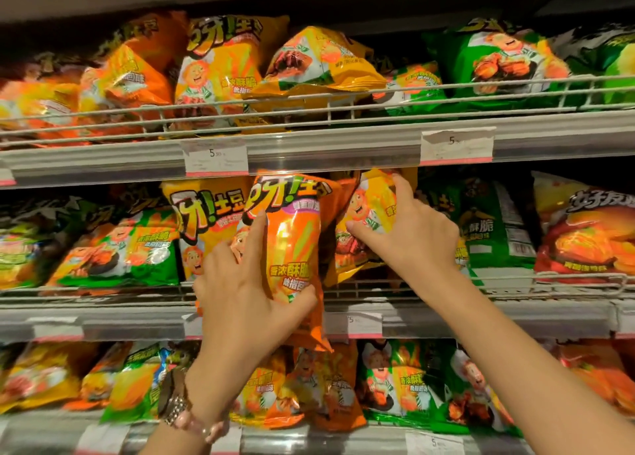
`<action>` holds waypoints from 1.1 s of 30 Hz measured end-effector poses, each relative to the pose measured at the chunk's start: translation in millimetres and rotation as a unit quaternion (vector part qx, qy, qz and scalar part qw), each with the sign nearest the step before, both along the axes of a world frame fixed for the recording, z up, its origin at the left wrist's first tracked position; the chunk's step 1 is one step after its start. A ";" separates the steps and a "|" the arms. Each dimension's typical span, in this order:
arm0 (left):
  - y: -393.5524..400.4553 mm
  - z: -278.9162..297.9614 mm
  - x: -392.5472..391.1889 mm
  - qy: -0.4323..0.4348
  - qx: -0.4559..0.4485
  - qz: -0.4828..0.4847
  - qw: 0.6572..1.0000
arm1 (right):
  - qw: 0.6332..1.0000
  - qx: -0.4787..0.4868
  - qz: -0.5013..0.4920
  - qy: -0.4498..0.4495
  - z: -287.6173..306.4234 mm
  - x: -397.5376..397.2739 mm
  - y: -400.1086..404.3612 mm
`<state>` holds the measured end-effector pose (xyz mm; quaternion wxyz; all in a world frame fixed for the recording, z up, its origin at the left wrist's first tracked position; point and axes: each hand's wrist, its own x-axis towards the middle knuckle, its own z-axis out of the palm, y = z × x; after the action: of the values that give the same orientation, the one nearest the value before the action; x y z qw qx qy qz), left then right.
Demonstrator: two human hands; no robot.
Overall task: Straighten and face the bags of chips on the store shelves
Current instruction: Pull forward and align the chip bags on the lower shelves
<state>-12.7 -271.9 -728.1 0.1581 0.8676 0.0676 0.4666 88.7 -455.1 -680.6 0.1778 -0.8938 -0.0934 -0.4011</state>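
Observation:
My left hand point(240, 293) grips an orange chip bag point(292, 245), thumb across its front and fingers along its left edge. The bag stands upright in front of the middle shelf, its bottom hanging over the shelf rail. Just to the right, my right hand point(409, 234) holds a yellow chip bag point(369, 207) on the middle shelf, thumb on its front and fingers over its right side; that bag leans to the left. Another yellow bag point(202, 214) stands behind the orange one on the left.
Three wire-fronted shelves hold several chip bags. On the top shelf a yellow bag point(319, 66) lies tipped over. Green bags point(494, 228) stand to the right of my right hand, and a red bag point(584, 234) farther right. Price tags point(216, 157) hang on the shelf rails.

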 end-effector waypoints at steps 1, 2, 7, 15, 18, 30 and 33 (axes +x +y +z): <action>3.3 -1.9 -1.0 0.004 -0.033 -0.041 0.999 | 1.000 -0.003 -0.002 -0.001 -1.4 -0.1 3.1; 6.7 -3.7 -1.8 0.000 -0.061 -0.082 0.995 | 1.000 -0.005 -0.002 -0.003 -2.8 0.2 7.2; 15.8 -13.1 1.5 -0.041 -0.097 -0.139 0.985 | 0.999 -0.012 0.014 0.032 -11.9 14.2 36.3; 3.5 -21.2 9.5 -0.037 -0.097 -0.132 0.986 | 0.988 0.037 0.027 0.144 -37.4 49.4 74.6; 0.5 -24.2 13.4 -0.043 -0.097 -0.137 0.985 | 0.972 0.025 0.148 0.183 -39.7 56.1 68.3; -15.5 -25.6 25.2 -0.010 -0.085 -0.115 0.990 | 0.767 0.375 0.455 0.252 -29.5 -14.6 45.3; -12.1 -17.7 22.7 0.022 -0.067 -0.140 0.988 | 0.793 0.370 0.403 0.268 -23.2 -14.4 49.4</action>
<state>9.9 -283.9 -745.7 0.2786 0.8659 -0.0200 0.4150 74.3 -405.7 -703.7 0.6582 -0.7128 -0.2385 -0.0418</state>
